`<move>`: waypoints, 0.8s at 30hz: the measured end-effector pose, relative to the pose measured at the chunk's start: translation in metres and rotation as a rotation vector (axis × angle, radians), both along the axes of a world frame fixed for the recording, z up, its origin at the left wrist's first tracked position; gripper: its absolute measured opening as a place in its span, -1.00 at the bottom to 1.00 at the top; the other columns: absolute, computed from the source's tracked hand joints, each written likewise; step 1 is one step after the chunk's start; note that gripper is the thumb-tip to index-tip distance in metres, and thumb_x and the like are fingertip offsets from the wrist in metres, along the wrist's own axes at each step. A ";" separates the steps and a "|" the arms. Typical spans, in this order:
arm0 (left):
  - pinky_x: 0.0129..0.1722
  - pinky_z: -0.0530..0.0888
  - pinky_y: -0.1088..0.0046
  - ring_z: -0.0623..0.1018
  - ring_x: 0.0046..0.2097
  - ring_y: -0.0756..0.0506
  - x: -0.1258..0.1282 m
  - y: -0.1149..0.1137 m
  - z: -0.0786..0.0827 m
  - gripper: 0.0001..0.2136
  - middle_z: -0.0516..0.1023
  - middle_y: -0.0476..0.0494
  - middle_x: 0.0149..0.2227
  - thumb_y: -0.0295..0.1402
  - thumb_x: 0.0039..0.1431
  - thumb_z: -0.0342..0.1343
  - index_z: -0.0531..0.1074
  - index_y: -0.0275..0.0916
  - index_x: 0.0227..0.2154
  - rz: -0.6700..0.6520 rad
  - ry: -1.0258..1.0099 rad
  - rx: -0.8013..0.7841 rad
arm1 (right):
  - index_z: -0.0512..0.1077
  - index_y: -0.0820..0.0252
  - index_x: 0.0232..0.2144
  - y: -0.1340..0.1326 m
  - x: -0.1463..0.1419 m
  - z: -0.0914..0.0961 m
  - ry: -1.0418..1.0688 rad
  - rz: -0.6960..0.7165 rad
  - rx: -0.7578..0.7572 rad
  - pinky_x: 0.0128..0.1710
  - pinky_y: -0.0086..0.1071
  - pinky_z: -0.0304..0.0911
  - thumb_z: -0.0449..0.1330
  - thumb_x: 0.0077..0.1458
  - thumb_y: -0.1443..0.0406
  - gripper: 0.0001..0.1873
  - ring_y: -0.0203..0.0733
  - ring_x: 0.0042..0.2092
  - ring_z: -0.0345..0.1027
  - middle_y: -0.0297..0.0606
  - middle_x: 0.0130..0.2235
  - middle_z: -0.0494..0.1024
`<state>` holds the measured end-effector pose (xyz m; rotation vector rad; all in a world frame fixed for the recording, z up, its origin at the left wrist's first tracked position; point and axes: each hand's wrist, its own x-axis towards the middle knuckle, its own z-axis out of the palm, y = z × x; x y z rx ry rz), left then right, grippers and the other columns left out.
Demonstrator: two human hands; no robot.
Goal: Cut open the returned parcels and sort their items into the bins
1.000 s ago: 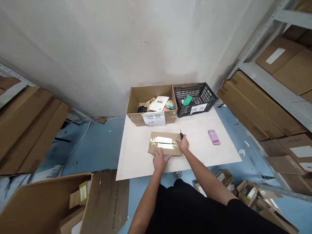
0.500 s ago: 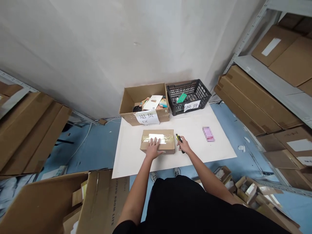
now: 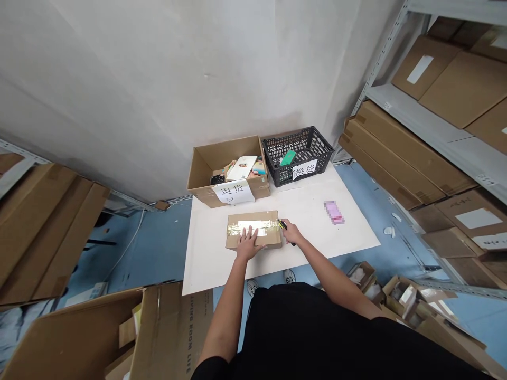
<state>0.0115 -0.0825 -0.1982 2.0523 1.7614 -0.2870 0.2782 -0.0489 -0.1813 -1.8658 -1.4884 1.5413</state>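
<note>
A taped brown cardboard box [image 3: 233,238] with a white label lies on the white table [image 3: 206,266] in front of me. My left hand [image 3: 247,244] rests on its top and near edge, fingers spread. In my right hand [image 3: 292,232] is a yellow and black utility knife [image 3: 282,225], gripped with the fingers wrapped round it. Its front end is at the box's right end, by the tape. Whether the blade touches the tape is too small to tell.
Behind the box stand an open carton [image 3: 202,195] of mixed goods and a black plastic crate [image 3: 277,178] holding a green item [image 3: 288,157]. A blurred pink item [image 3: 335,212] lies on the right of the table. Shelves of boxes [image 3: 455,211] flank the right; a large carton [image 3: 170,327] stands front left.
My right hand has brought the utility knife left, from beside the box to its right end. The left hand stays on the box. The camera view has shifted slightly.
</note>
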 end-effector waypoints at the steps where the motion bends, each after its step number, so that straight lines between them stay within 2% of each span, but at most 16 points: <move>1: 0.48 -0.08 -0.09 -0.26 0.57 -0.38 0.000 0.000 0.000 -0.14 -0.30 -0.06 0.59 0.30 0.29 -0.10 -0.10 0.05 0.53 0.003 -0.004 -0.001 | 0.20 -0.05 0.34 -0.001 0.000 0.000 -0.009 0.001 -0.002 -0.57 -0.47 0.36 0.12 0.38 0.34 -0.47 -0.31 -0.64 0.39 -0.33 -0.29 0.60; 6: 0.49 -0.09 -0.09 -0.26 0.57 -0.38 0.000 -0.002 0.000 -0.13 -0.30 -0.06 0.59 0.31 0.28 -0.08 -0.08 0.05 0.53 0.015 -0.019 0.000 | 0.16 -0.06 0.34 -0.004 -0.001 0.002 0.015 -0.036 -0.031 -0.55 -0.50 0.38 0.09 0.39 0.34 -0.46 -0.33 -0.60 0.42 -0.39 -0.31 0.58; 10: 0.49 -0.08 -0.09 -0.26 0.57 -0.37 0.000 -0.003 0.002 -0.15 -0.29 -0.07 0.59 0.30 0.30 -0.09 -0.06 0.04 0.53 0.013 -0.026 0.006 | 0.22 -0.01 0.30 -0.001 0.002 0.007 0.071 -0.071 -0.043 -0.60 -0.47 0.36 0.17 0.34 0.31 -0.47 -0.28 -0.64 0.40 -0.43 -0.41 0.52; 17: 0.48 -0.07 -0.11 -0.24 0.57 -0.39 0.001 -0.004 0.001 -0.18 -0.24 -0.08 0.59 0.23 0.32 -0.05 -0.08 0.06 0.53 0.012 0.006 0.010 | 0.29 -0.01 0.22 0.006 0.005 0.017 0.109 -0.053 -0.113 -0.60 -0.45 0.37 0.23 0.28 0.33 -0.51 -0.28 -0.68 0.35 -0.55 -0.56 0.38; 24: 0.47 -0.06 -0.15 -0.24 0.56 -0.41 0.002 -0.001 -0.003 -0.16 -0.26 -0.12 0.59 0.26 0.32 -0.09 -0.10 0.04 0.54 0.004 0.025 -0.020 | 0.22 0.01 0.28 -0.017 0.003 0.003 0.159 -0.082 -0.101 -0.62 -0.43 0.35 0.18 0.32 0.29 -0.48 -0.23 -0.66 0.37 -0.54 -0.55 0.39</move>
